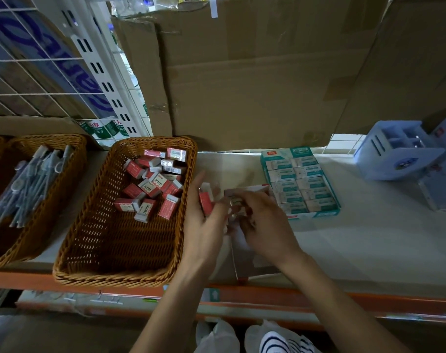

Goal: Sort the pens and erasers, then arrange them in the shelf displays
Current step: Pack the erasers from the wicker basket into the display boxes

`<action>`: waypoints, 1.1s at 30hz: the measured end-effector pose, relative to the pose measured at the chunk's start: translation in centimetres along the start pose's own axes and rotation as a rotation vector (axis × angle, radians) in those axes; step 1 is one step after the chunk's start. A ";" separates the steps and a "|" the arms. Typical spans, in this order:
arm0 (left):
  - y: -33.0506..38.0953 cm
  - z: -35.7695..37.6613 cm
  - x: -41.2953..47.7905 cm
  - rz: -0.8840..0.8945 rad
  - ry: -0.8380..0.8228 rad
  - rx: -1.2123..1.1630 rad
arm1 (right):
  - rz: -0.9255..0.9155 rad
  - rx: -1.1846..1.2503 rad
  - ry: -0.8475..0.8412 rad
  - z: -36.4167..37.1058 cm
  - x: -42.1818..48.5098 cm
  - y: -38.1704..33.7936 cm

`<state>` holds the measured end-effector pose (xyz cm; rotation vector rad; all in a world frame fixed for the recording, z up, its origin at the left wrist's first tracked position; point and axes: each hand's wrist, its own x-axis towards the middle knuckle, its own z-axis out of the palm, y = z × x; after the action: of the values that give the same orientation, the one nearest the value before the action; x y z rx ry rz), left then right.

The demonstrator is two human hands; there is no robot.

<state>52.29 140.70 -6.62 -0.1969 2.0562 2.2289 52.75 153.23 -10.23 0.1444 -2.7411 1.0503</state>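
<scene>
A white shelf (369,238) with an orange front edge stands before brown cardboard cartons (255,85) and a white wire grid (26,72). Red erasers (150,187) lie heaped in a wicker basket (94,238), and pens (31,184) fill the neighbouring basket (51,138). The left hand (204,225) grips one red eraser (206,202) beside the basket. The right hand (265,222) curls over an open box (244,266) — too blurred to tell its hold. A teal eraser tray (300,184) sits just beyond.

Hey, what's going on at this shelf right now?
A person is unpacking erasers. Their left hand holds a red eraser while the right hand reaches into a small carton on the shelf. Loose red erasers lie in the wicker basket; pens fill a second basket, and a teal box sits alongside.
</scene>
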 end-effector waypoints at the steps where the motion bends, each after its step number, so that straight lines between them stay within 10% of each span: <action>1: 0.2 -0.1 0.0 -0.038 -0.039 -0.056 | 0.002 0.150 -0.001 -0.6 0.0 -0.3; 11: 2.0 -1.2 0.3 -0.269 -0.408 -0.122 | -0.217 0.095 -0.006 -3.3 0.6 0.7; 25: 1.7 0.3 0.1 -0.174 -0.258 0.236 | -0.175 0.342 -0.061 -4.2 -0.3 0.7; 33: 1.9 -0.5 0.4 -0.318 -0.300 0.061 | -0.174 0.347 -0.175 -5.5 0.0 1.3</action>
<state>51.56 140.07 -4.89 -0.1593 1.7899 1.8775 53.42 157.90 -7.13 0.5391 -2.6043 1.5141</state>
